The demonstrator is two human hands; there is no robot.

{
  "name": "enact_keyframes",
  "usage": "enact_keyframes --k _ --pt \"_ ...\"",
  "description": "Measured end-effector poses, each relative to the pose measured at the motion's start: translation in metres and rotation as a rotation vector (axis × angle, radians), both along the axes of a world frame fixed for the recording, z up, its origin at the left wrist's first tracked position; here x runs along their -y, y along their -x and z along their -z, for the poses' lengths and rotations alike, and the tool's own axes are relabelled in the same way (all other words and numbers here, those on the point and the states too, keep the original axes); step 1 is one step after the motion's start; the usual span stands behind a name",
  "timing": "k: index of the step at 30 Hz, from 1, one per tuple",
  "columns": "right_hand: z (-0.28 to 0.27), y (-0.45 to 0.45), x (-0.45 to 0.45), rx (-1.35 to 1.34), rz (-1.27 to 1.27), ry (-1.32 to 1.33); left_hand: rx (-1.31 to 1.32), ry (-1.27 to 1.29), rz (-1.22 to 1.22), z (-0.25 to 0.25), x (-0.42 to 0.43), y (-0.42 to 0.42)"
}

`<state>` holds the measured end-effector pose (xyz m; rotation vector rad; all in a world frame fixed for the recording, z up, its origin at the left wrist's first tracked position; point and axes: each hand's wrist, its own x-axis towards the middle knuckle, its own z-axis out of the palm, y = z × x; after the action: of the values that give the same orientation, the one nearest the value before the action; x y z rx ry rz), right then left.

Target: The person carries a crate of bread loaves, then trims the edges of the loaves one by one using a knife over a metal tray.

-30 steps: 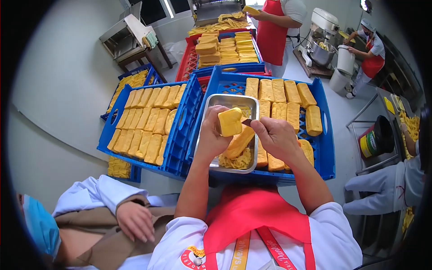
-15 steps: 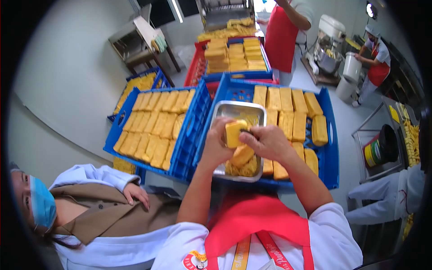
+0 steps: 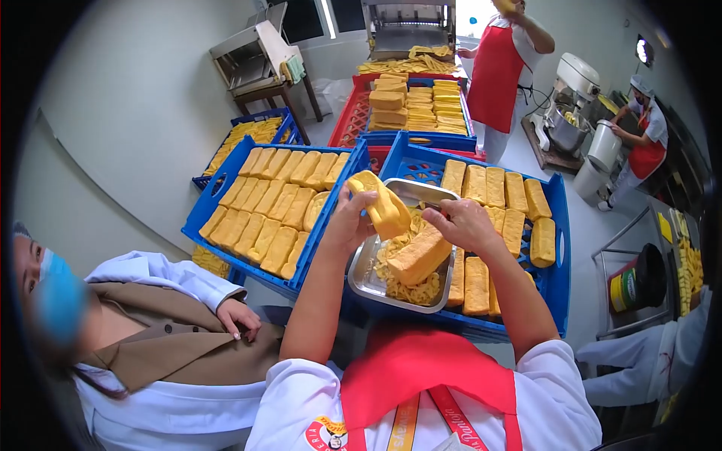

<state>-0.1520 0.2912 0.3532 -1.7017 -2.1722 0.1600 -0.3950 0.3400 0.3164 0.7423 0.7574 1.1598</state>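
A yellow loaf is gripped in my left hand, tilted above the left part of a metal tray. Over the tray's right rim is my right hand, its fingers curled; the knife seen before is hidden or too small to make out. Inside the tray, a second loaf rests on yellow trimmings. The tray sits on the left part of a blue crate that holds rows of loaves.
Another blue crate full of loaves stands at the left. A person in a brown jacket is close at lower left. Behind are stacked crates, a person in a red apron, a mixer and another worker. A black bucket is at right.
The view has shifted, so the crates appear further right. My left hand has moved the loaf left and tilted it, away from my right hand. The loaf in the tray shows more fully.
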Motion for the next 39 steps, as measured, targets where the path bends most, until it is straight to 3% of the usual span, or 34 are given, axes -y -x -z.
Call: enact_keyframes --k 2,5,18,24,29,31,32,34,35,39 --pt "0.008 0.001 -0.004 -0.205 -0.014 -0.005 0.15 -0.002 0.148 0.01 -0.006 0.0" --pt "-0.001 0.012 0.003 -0.246 -0.119 -0.166 0.194 0.063 0.202 0.009 -0.005 -0.002" --pt "0.011 0.025 -0.008 -0.044 -0.23 -0.324 0.157 0.167 0.192 0.025 -0.01 -0.018" --pt "0.008 0.022 -0.008 0.038 -0.252 -0.246 0.115 0.176 0.165 0.025 -0.013 -0.025" --pt "-0.004 0.02 -0.004 0.058 -0.19 0.047 0.116 0.22 0.123 0.021 -0.013 -0.033" --pt "0.006 0.017 -0.005 0.0 -0.134 -0.013 0.328 0.238 -0.015 0.027 -0.018 -0.033" --pt "0.01 0.016 -0.006 -0.058 -0.08 -0.07 0.331 0.233 -0.017 0.03 -0.02 -0.032" --pt "0.005 0.018 -0.005 -0.111 -0.055 -0.095 0.6 0.375 0.006 0.028 -0.016 -0.031" --pt "0.002 0.019 -0.004 -0.166 -0.027 -0.115 0.567 0.385 -0.108 0.028 -0.013 -0.037" --pt "-0.004 0.034 -0.005 -0.291 -0.035 -0.188 0.674 0.424 -0.088 0.026 -0.006 -0.047"
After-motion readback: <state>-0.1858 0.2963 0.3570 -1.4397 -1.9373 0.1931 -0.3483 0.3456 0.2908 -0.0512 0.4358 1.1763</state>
